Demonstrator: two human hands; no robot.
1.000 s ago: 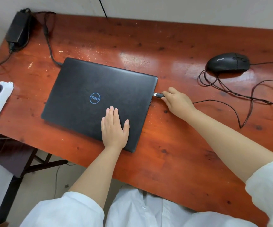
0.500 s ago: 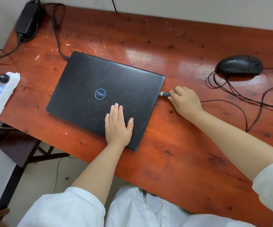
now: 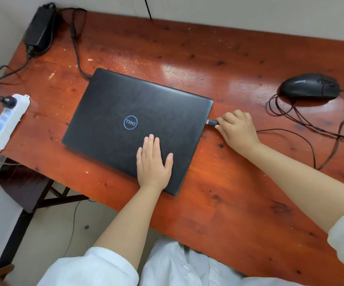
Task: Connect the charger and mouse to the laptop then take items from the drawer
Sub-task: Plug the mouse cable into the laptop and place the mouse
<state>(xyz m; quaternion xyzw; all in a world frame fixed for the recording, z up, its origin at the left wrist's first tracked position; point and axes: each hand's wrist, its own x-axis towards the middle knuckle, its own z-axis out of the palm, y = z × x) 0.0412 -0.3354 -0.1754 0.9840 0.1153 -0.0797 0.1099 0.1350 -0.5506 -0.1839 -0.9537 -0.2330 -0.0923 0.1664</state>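
A closed black laptop (image 3: 125,112) lies on the red-brown wooden table (image 3: 218,203). My left hand (image 3: 153,162) rests flat on its lid near the front right corner, fingers spread. My right hand (image 3: 237,129) pinches the black USB plug (image 3: 212,122) of the mouse cable right at the laptop's right edge; a bit of metal tip still shows. The black wired mouse (image 3: 310,86) sits at the far right with its cable (image 3: 303,133) looped on the table. The charger brick (image 3: 40,27) lies at the far left corner, its cord (image 3: 77,52) running into the laptop's back left corner.
A white power strip (image 3: 6,120) with one black plug in it lies at the table's left edge. A dark wooden stool or frame (image 3: 22,188) stands below on the left. A wall runs along the table's far edge.
The view has shifted, so everything sits further right in the frame. My right hand keeps the USB plug at the laptop's right edge. My left hand stays on the lid.
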